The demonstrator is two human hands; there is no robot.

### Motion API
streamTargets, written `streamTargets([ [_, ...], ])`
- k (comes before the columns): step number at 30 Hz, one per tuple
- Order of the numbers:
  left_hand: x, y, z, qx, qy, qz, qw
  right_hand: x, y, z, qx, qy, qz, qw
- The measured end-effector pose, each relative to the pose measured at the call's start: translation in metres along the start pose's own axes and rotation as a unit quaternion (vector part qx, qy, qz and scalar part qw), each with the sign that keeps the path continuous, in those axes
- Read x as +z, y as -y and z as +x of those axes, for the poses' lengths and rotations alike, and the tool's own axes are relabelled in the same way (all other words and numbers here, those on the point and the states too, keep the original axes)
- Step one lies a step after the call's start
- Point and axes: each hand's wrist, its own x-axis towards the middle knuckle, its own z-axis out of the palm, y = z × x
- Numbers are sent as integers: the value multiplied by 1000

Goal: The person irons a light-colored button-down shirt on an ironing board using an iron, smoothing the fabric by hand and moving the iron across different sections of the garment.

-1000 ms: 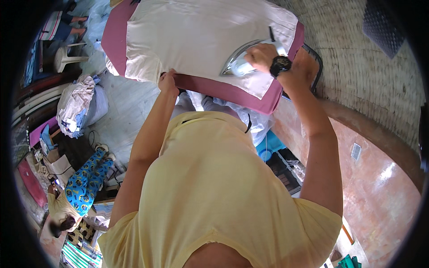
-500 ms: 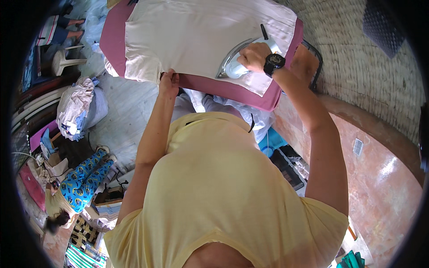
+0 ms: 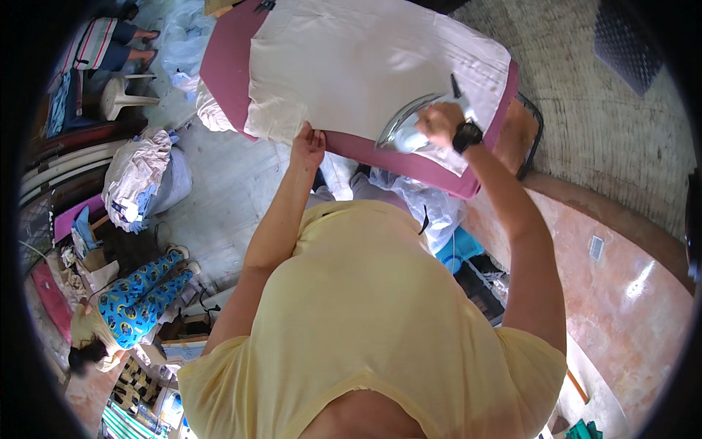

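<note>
A cream-white cloth [image 3: 351, 66] lies spread over a maroon padded ironing board [image 3: 227, 73]. My right hand [image 3: 440, 123], with a black watch at the wrist, is closed around the handle of a clothes iron [image 3: 401, 133]. The iron rests on the cloth near its right front edge, its pointed tip toward the left; the motion smears my fingers a little. At the cloth's near edge, my left hand [image 3: 308, 146] pinches the fabric with closed fingers. The handle is mostly hidden under my right hand.
Clear plastic [image 3: 431, 216] hangs below the board's front edge, above a blue container [image 3: 461, 249]. A bundle of cloth [image 3: 142, 175] sits on the floor at left, near a white plastic chair [image 3: 121, 99]. One person [image 3: 135, 300] is at lower left, another [image 3: 110, 44] at upper left.
The whole view has shifted, so the board appears farther right and lower. Against the cloth, the iron has slid slightly nearer to me and left. My left hand keeps its pinch on the edge.
</note>
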Motion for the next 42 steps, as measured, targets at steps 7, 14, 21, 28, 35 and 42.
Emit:
streamTargets([
  [7,1,-10,-7,-13,20,34,999,-3,17,31,67,-87,46,993],
  [14,-17,-30,-55,-45,-2,161,986,5,111,63,168,-106,131,971],
  [21,30,-13,-60,507,161,449,718,-14,61,58,159,1,52,986],
  [28,89,32,-45,568,395,588,419,-35,-60,-5,187,-4,60,981],
  [35,128,42,-40,556,387,558,479,-2,38,-11,75,-5,42,996],
  [42,112,90,-34,480,513,670,242,-18,-87,-47,150,-24,-47,987],
])
